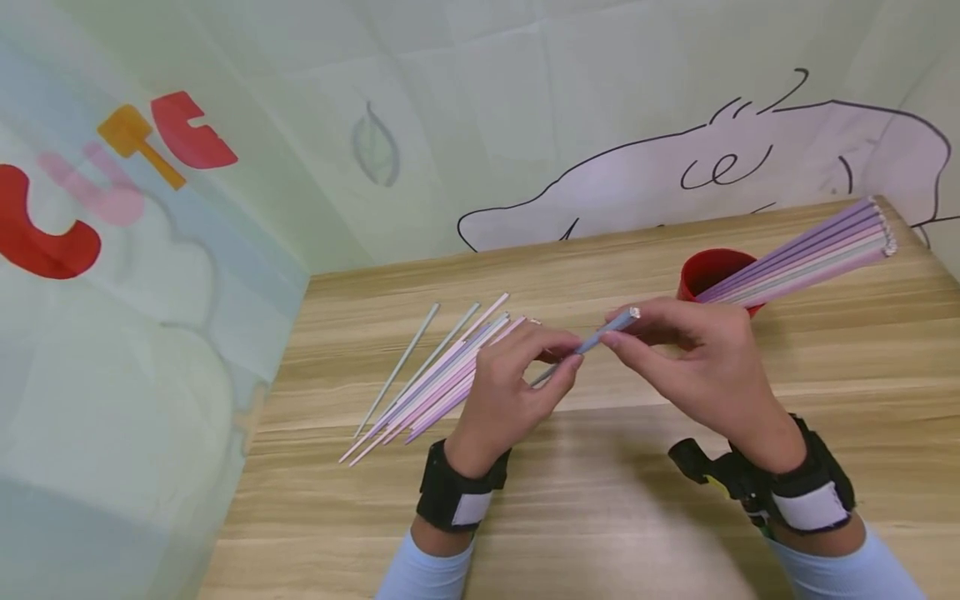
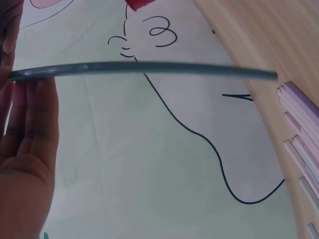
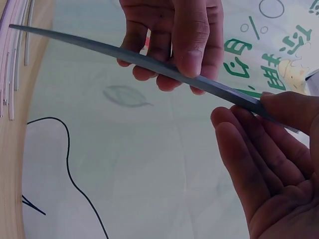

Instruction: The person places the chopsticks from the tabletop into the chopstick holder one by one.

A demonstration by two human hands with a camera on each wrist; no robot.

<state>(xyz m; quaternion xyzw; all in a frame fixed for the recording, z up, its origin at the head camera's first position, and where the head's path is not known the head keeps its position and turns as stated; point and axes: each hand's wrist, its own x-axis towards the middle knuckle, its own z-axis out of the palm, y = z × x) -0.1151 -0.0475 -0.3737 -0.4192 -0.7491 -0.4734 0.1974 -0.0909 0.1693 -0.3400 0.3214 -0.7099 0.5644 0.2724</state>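
Note:
Both hands hold one thin blue-grey stick (image 1: 604, 330), whose right end looks whitish. My left hand (image 1: 513, 383) pinches it between thumb and fingers around its middle. Close to the whitish end, my right hand (image 1: 708, 371) pinches it too, thumb against fingers. In the right wrist view, the stick (image 3: 109, 50) runs slanting across both hands, its far end free. Left of the hands, a loose pile of pink, purple and grey sticks (image 1: 442, 379) lies on the table. Behind the right hand, a red cup (image 1: 686, 279) holds a leaning bundle of similar sticks (image 1: 817, 250).
The wooden table (image 1: 315, 517) ends at a printed cloth backdrop (image 1: 300, 108) behind and to the left. Two greyish sticks (image 1: 408, 354) lie at the pile's left side. Each wrist wears a black strap (image 1: 813, 479).

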